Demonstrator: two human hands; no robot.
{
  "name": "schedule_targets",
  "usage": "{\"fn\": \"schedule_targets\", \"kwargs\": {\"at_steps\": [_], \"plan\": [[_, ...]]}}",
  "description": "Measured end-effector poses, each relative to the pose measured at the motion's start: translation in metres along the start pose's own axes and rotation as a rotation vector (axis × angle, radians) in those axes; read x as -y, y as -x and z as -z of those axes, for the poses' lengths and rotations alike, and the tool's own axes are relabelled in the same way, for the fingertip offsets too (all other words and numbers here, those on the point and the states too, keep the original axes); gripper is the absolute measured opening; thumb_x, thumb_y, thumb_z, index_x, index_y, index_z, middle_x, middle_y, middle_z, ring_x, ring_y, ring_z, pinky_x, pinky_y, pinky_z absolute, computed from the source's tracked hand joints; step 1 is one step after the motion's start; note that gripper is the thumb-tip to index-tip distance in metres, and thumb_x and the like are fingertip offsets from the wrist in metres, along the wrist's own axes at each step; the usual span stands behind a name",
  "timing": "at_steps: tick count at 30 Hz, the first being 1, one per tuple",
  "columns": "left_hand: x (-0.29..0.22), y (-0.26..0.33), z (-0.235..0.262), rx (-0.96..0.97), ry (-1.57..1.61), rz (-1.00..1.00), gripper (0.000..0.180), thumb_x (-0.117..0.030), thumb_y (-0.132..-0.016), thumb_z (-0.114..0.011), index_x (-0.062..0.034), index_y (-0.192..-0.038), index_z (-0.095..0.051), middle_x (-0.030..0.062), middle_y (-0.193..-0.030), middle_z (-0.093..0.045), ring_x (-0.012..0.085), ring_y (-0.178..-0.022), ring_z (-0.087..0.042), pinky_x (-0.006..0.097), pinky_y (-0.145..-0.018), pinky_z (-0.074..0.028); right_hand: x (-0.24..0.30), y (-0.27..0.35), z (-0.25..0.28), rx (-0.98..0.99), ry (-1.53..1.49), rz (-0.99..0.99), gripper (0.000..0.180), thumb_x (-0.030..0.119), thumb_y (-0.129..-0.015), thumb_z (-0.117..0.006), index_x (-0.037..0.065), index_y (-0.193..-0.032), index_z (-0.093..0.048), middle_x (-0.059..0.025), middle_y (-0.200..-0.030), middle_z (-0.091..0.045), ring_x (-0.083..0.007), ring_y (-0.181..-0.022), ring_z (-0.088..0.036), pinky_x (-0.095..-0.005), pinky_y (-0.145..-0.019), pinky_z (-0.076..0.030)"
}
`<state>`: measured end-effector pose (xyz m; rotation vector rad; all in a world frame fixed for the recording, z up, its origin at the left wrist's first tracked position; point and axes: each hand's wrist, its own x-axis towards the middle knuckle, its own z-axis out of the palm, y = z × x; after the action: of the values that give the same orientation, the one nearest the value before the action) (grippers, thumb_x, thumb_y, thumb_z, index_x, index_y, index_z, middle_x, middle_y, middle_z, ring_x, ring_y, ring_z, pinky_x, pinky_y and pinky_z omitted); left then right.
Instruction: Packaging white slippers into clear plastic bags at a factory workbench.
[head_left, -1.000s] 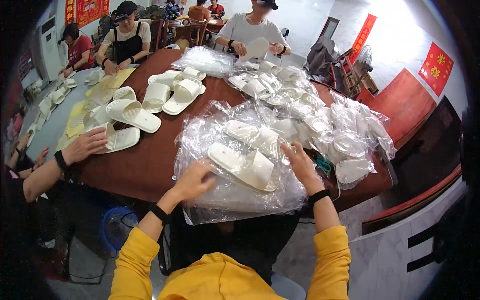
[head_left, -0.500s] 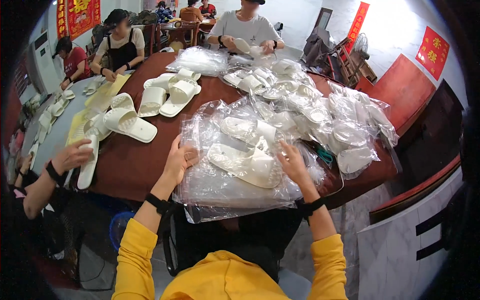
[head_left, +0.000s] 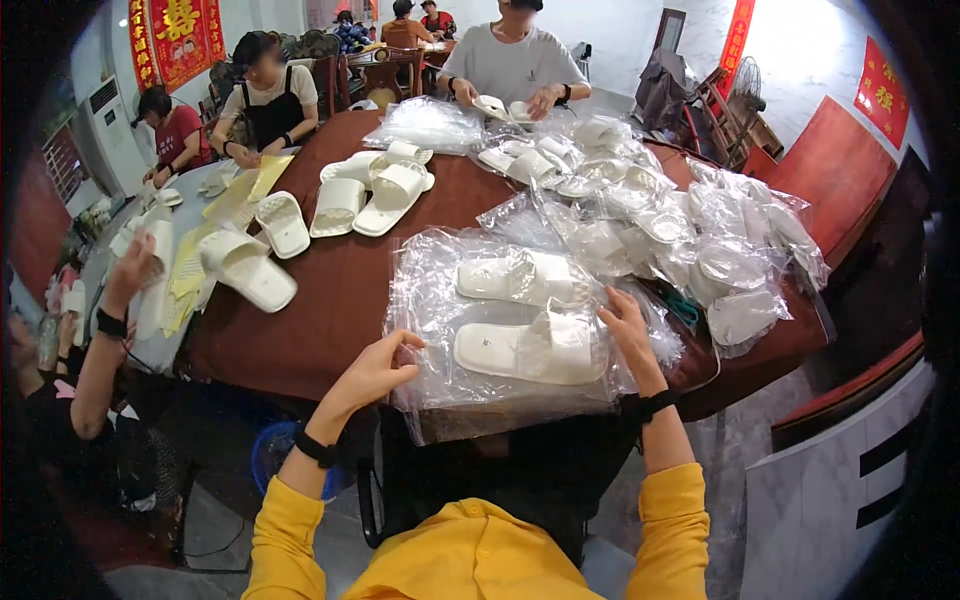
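Note:
A pair of white slippers (head_left: 530, 350) lies side by side inside a clear plastic bag (head_left: 430, 300), which rests on a stack of similar flat bags at the table's front edge. At the bag's left edge is my left hand (head_left: 370, 375), its thumb and forefinger apart beside the plastic and nothing seen between them. My right hand (head_left: 628, 330) grips the bag's right edge next to the slippers' toe straps; some of its fingers are hidden. Several loose white slippers (head_left: 392, 195) sit on the brown cloth beyond, to the left.
Bagged slippers (head_left: 650, 210) are heaped at the right. More flat bags (head_left: 425, 125) lie at the far side, before a person in white (head_left: 515, 60) handling slippers. At left, a co-worker's hand (head_left: 135, 265) holds a slipper over a table with yellow sheets (head_left: 190, 265). A blue basket (head_left: 275, 450) stands below.
The bagged slippers have turned to lie straighter. My left hand has come down the bag's left edge, nearer me. A co-worker's hand at left has lifted away with a slipper.

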<state>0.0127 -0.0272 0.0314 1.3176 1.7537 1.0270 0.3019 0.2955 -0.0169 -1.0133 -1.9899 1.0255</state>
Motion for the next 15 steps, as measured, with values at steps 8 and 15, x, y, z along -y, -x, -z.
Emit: {"fn": "schedule_targets", "kwargs": {"at_steps": [8, 15], "plan": [[0.025, -0.002, 0.002, -0.128, 0.323, -0.094, 0.054, -0.007, -0.079, -0.069, -0.0051, -0.130, -0.051, 0.0037, -0.090, -0.056, 0.0109, -0.078, -0.054, 0.025, -0.070, -0.046, 0.031, -0.027, 0.023, 0.013, 0.194, 0.176, 0.061, 0.012, -0.076, -0.068, -0.001, -0.134, -0.051, -0.0186, -0.138, -0.046, -0.0305, -0.126, -0.048, -0.0336, -0.105, -0.039], [-0.012, 0.005, -0.010, -0.427, -0.973, -0.271, 0.065, -0.035, -0.068, -0.081, -0.0107, -0.125, -0.059, 0.0170, -0.118, -0.050, 0.0329, -0.112, -0.046, 0.046, -0.095, -0.038, 0.035, -0.004, 0.009, -0.042, 0.587, 0.425, 0.061, 0.014, -0.084, -0.065, -0.003, -0.138, -0.043, -0.0216, -0.152, -0.029, -0.0406, -0.139, -0.029, -0.0424, -0.113, -0.029]]}}
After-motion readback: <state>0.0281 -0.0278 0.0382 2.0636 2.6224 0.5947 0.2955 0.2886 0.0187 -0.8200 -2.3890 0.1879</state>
